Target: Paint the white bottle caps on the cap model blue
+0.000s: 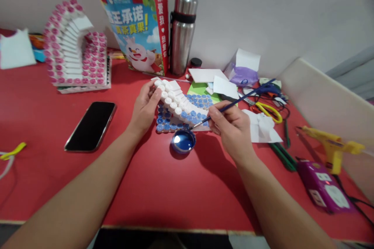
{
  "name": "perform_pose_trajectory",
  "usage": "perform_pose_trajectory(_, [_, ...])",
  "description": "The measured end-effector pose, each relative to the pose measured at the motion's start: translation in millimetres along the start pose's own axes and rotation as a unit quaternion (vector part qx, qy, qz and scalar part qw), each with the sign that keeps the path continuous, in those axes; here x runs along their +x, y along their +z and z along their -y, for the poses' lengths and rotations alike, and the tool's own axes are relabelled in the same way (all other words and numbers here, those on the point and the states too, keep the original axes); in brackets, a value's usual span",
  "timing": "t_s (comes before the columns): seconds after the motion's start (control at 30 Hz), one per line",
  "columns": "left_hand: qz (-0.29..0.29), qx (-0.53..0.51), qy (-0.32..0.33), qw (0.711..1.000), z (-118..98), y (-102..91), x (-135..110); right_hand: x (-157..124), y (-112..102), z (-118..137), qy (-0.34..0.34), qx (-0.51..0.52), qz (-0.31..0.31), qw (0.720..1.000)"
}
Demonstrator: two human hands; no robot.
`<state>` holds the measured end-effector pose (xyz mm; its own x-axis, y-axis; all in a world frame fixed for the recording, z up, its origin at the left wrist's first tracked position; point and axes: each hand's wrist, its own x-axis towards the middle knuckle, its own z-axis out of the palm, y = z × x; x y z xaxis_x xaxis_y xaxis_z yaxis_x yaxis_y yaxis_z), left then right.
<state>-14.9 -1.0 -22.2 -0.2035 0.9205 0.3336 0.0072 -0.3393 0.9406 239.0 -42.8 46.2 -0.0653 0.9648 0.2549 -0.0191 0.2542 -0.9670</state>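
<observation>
My left hand [145,106] grips the upper left end of a small stepped model [181,109] made of white caps and card, its lower caps painted blue. My right hand [230,124] pinches a thin paintbrush [233,103] with a dark blue handle. The brush tip [191,127] rests at the model's lower edge, just above a small round dish of blue paint [183,141] on the red table [163,186].
A black phone [91,125] lies left of my left arm. A finished pink-capped model [74,44] stands at back left. Behind are a printed bag [137,19] and steel flask [182,33]. Right side holds paper pieces, yellow scissors [269,111], a glue gun [333,146] and purple power strip [324,188].
</observation>
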Motion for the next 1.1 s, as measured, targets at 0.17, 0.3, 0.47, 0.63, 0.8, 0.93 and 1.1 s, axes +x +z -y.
perform_pose_trajectory(0.17, [-0.003,0.000,0.002,1.000,1,0.0,0,4,3,0,0.012,0.069,-0.034,0.997])
perform_pose_trajectory(0.3, [-0.008,0.001,0.003,1.000,1,0.8,0,8,6,-3,0.017,0.089,-0.078,0.993])
perform_pose_trajectory(0.47, [-0.003,0.010,0.011,1.000,-1,0.4,0,7,8,-5,-0.008,0.040,-0.077,0.996])
perform_pose_trajectory(0.63, [0.004,0.017,0.016,1.000,-1,-0.9,0,4,9,-5,-0.031,0.005,-0.073,0.997])
perform_pose_trajectory(0.8, [0.009,0.033,0.020,0.999,2,-3.1,1,5,9,-10,-0.037,-0.013,-0.062,0.997])
perform_pose_trajectory(0.93, [0.020,0.045,0.029,0.998,4,-4.4,2,8,6,-13,-0.041,-0.022,-0.065,0.997])
perform_pose_trajectory(1.1, [0.014,0.034,0.033,0.999,6,-4.2,2,9,2,-13,-0.046,-0.018,-0.084,0.995])
